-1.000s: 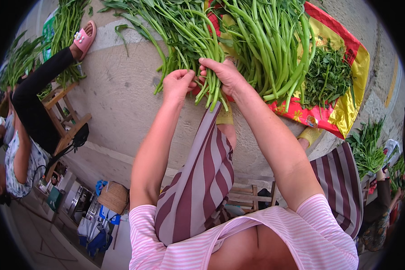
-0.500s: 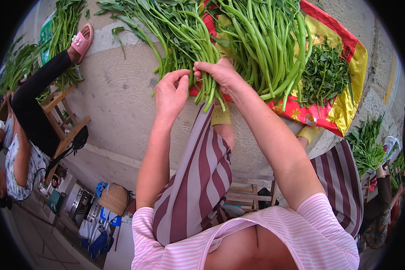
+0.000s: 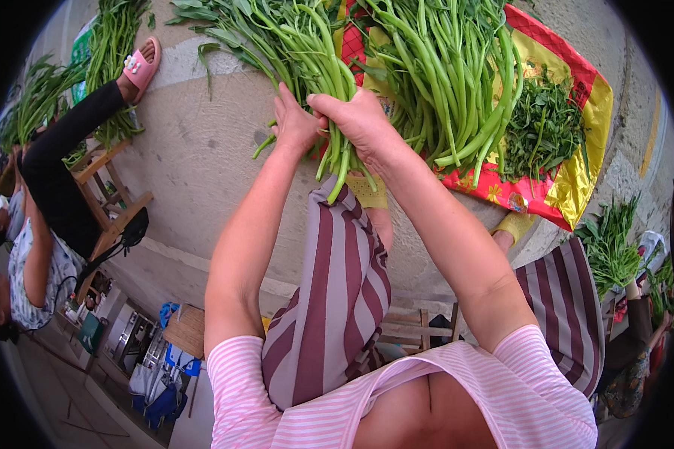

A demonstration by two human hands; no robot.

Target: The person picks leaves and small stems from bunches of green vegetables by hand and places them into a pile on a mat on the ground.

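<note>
A bunch of leafy long-stemmed greens, looking like water spinach (image 3: pixel 316 56), is held up over my left knee, its cut stem ends pointing down toward me. My right hand (image 3: pixel 356 123) is closed round the stems, thumb across the front. On the bunch's left side my left hand (image 3: pixel 298 126) wraps the stems, its thumb near the right hand's; some of its fingers are hidden. Just right of my hands lies a big heap of the same greens (image 3: pixel 445 82) with thick pale stems. Beside that is a pile of short leafy trimmings (image 3: pixel 543 123).
Heap and trimmings rest on a red and yellow plastic sheet (image 3: pixel 588 161) on the concrete ground. At left, a person's leg with a pink sandal (image 3: pixel 141 71) reaches out beside a wooden stool (image 3: pixel 120 206) and more greens. Another leafy bunch (image 3: pixel 614 243) is at far right.
My left hand has moved up and right, from pinching beside the stems to wrapping the bunch. My right hand has shifted slightly left with the greens.
</note>
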